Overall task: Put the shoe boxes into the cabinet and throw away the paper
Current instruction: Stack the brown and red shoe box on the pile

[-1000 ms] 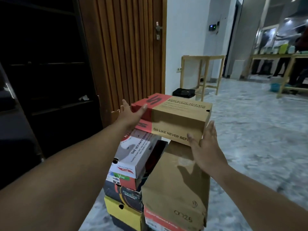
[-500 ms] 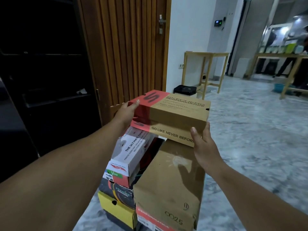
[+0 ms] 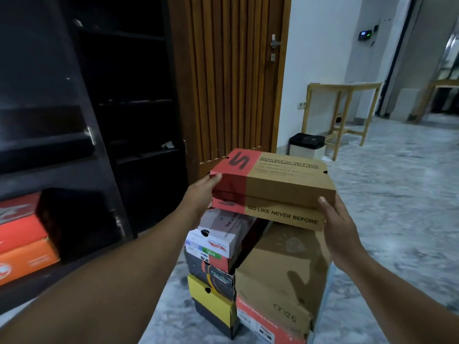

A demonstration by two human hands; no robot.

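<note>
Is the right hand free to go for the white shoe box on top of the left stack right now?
Probably not. The right hand and left hand both grip the red-and-tan shoe box, which sits directly over the white shoe box.

1. Your left hand [image 3: 202,192] is stretched forward, thumb on the upper edge of the box's [image 3: 285,184] left end.
2. Your right hand [image 3: 339,227] clasps the right end, thumb up against its side.
3. Both forearms are extended.

Skechers shoe box [image 3: 275,184] lifted clear of the stack [image 3: 248,269] (earlier resting there), left hand [image 3: 202,194], right hand [image 3: 339,225] now gripping its ends
</note>
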